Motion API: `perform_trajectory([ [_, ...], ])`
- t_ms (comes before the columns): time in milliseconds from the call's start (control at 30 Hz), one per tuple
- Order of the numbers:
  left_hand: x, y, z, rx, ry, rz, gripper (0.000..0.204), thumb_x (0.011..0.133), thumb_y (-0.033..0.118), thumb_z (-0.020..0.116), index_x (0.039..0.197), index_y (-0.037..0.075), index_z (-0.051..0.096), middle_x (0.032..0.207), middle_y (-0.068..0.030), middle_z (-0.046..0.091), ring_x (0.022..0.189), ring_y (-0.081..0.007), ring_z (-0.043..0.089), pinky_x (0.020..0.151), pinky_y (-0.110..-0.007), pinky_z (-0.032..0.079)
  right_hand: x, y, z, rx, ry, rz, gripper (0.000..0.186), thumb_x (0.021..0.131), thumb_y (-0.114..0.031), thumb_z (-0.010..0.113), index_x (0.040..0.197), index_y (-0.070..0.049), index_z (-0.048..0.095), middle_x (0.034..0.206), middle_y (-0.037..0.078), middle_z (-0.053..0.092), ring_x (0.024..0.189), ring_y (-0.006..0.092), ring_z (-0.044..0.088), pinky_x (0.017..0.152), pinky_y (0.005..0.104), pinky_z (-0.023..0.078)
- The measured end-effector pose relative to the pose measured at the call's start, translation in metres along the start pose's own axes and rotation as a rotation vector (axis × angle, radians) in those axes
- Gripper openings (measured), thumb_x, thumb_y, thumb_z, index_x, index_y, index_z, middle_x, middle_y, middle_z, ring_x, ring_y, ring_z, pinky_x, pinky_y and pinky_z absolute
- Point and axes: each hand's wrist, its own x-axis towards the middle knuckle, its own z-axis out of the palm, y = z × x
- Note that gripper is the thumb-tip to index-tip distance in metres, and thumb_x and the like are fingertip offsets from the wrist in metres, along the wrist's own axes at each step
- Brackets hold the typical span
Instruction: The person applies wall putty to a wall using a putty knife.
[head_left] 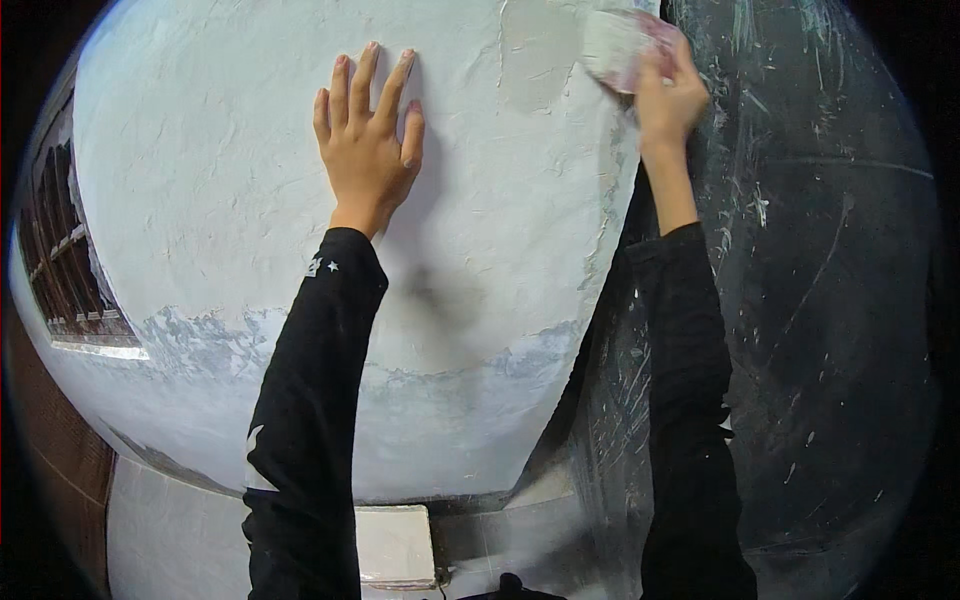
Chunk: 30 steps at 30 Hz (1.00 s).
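The left hand (365,150) lies flat on the white wall (200,200), its fingers apart and holding nothing. The right hand (668,95) is high up by the wall's edge, its fingers clamped on a white pad (612,45) pressed against the wall

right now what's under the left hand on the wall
The left hand lies flat, fingers spread, on the rough white plastered wall. Plaster shows all around it and between the fingers; the patch beneath the palm is covered. The right hand holds a pale pad at the plaster's edge.
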Motion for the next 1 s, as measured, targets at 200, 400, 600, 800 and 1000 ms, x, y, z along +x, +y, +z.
perform_trajectory([
  [200, 0.002, 0.0, -0.002, -0.005, 0.016, 0.018, 0.052, 0.096, 0.031, 0.048, 0.148, 0.032, 0.048, 0.157, -0.004, 0.04, 0.149, -0.0287, 0.028, 0.121, -0.05, 0.015, -0.027, -0.031, 0.015, 0.107, -0.095, 0.031, 0.047, 0.091, -0.011, 0.071, 0.135, -0.001, 0.06, 0.122, 0.01, 0.069, 0.105, 0.0137, 0.065, 0.09, 0.0279, 0.051],
  [400, 0.001, 0.001, -0.003, -0.013, 0.017, 0.002, 0.052, 0.095, 0.031, 0.048, 0.147, 0.032, 0.049, 0.156, -0.0041, 0.041, 0.148, -0.0292, 0.029, 0.121, -0.051, 0.016, -0.019, -0.021, -0.004, -0.11, 0.071, -0.008, 0.046, 0.09, -0.005, 0.068, 0.136, -0.002, 0.06, 0.119, 0.01, 0.071, 0.103, 0.0143, 0.066, 0.092, 0.03, 0.051],
  [600, 0.001, 0.001, -0.005, -0.02, 0.008, 0.007, 0.052, 0.095, 0.03, 0.049, 0.147, 0.031, 0.049, 0.156, -0.0046, 0.041, 0.148, -0.03, 0.028, 0.121, -0.051, 0.016, -0.03, -0.032, 0.001, -0.026, -0.071, 0.046, 0.048, 0.092, -0.006, 0.068, 0.139, 0.001, 0.057, 0.126, 0.011, 0.066, 0.105, 0.0125, 0.063, 0.094, 0.0275, 0.049],
  [800, 0.0, 0.0, -0.005, -0.012, 0.011, -0.003, 0.052, 0.095, 0.029, 0.049, 0.147, 0.031, 0.049, 0.156, -0.0049, 0.041, 0.148, -0.0298, 0.029, 0.121, -0.05, 0.015, -0.025, -0.03, -0.007, -0.174, -0.025, 0.034, 0.046, 0.092, -0.007, 0.068, 0.136, 0.004, 0.058, 0.121, 0.013, 0.068, 0.102, 0.0147, 0.064, 0.09, 0.0283, 0.051],
  [1000, -0.001, 0.001, -0.005, 0.005, 0.002, 0.007, 0.052, 0.094, 0.029, 0.05, 0.147, 0.03, 0.05, 0.155, -0.0054, 0.042, 0.148, -0.0293, 0.029, 0.121, -0.049, 0.015, -0.048, -0.03, 0.003, -0.098, -0.054, -0.073, 0.045, 0.09, -0.014, 0.069, 0.132, 0.001, 0.061, 0.119, 0.019, 0.071, 0.103, 0.0214, 0.069, 0.094, 0.0333, 0.051],
])
